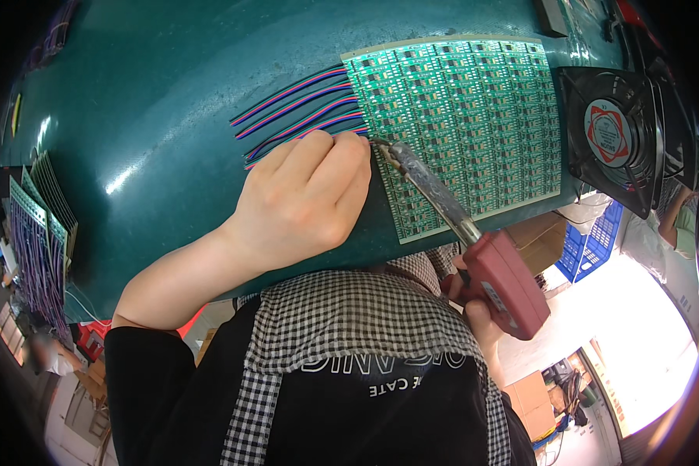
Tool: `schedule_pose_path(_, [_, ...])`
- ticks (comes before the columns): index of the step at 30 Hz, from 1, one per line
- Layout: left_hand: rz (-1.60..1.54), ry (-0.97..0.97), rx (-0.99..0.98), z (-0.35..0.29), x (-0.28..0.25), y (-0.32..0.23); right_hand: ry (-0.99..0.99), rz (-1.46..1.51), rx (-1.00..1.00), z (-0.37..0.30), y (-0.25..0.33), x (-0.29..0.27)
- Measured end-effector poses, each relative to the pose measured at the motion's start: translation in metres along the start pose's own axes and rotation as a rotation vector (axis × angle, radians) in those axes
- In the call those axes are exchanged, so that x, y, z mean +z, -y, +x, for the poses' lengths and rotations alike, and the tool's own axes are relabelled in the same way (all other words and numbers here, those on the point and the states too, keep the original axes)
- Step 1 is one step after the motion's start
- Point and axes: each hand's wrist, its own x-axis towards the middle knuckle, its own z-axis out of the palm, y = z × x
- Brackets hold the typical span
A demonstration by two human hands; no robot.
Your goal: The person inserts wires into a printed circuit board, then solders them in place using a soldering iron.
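A green circuit board panel (466, 132) with rows of small chips lies on the bench. Several flat ribbons of thin wires (318, 79), black, red and blue, run left from its left edge. My left hand (307, 186) is closed at that edge, its fingertips pinching a wire ribbon; the hand covers part of it. My right hand (483, 320) is wrapped round the handle of a red soldering gun (509, 283). The gun's metal barrel slants up and left across the board's corner, and its bent tip is right beside my left fingertips.
A black fan (610, 132) stands just right of the board. Finished-looking boards with hanging wires (39, 233) stand at the bench's left edge. The green bench mat (155, 101) stretches left. Below right are a blue crate (594, 241) and a person's arm (676, 213).
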Motion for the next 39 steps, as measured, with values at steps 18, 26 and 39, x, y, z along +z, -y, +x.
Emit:
schedule_pose_path(18, [0.009, -0.002, 0.0, -0.002, -0.001, 0.002, 0.091, -0.088, -0.091, 0.0, -0.008, -0.015])
schedule_pose_path(26, [0.027, 0.019, 0.004, -0.001, -0.002, 0.001, 0.117, -0.246, -0.21, -0.001, -0.019, -0.018])
schedule_pose_path(39, [0.035, 0.006, 0.003, 0.0, 0.0, 0.002, 0.009, -0.206, -0.12, -0.007, -0.013, -0.014])
